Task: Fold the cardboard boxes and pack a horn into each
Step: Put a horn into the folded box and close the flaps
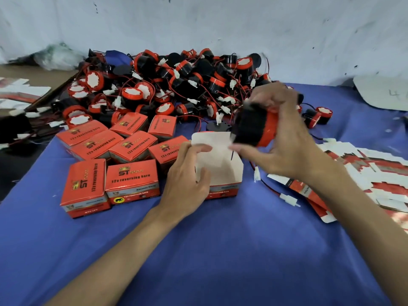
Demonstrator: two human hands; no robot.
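Blue-clothed worktop (220,250) fills my feed from the head camera. Near its middle stands 1 open box (227,173), red outside and white inside, with its lid flap standing up at the back. My left grip (187,175) holds that box by its left wall, thumb lying on the flap and fingers curled over the edge. My right grip (284,138) is closed around 1 horn (254,127), a black body with a red rim, blurred, hanging just above the box's right side and not yet inside it. A red and black wire (268,187) lies on the cloth just right of the box and ends in a white plug (289,199); I cannot tell whether it belongs to the held horn. Left of the open box sit the closed boxes (132,182), red and printed "12v reversing horn", packed close together, 2 of them in the front row. Behind them, against the white wall (220,23), lies a heap of loose horns (176,85) with tangled wires. Flat unfolded cartons (364,171) are spread at the right edge.
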